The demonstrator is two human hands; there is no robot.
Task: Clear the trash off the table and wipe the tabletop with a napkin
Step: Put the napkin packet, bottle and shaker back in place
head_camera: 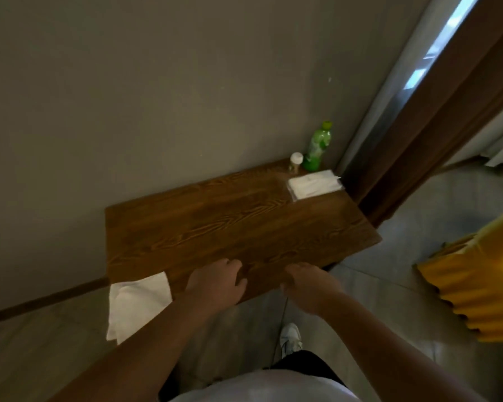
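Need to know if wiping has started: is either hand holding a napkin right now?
No: the left hand and right hand hold nothing, and the loose napkin hangs untouched off the table corner.

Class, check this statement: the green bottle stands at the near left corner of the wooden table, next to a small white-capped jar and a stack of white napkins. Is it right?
Not quite. The head view shows the green bottle at the far right corner of the wooden table, against the wall. The rest holds: it stands next to the small white-capped jar and the stack of white napkins.
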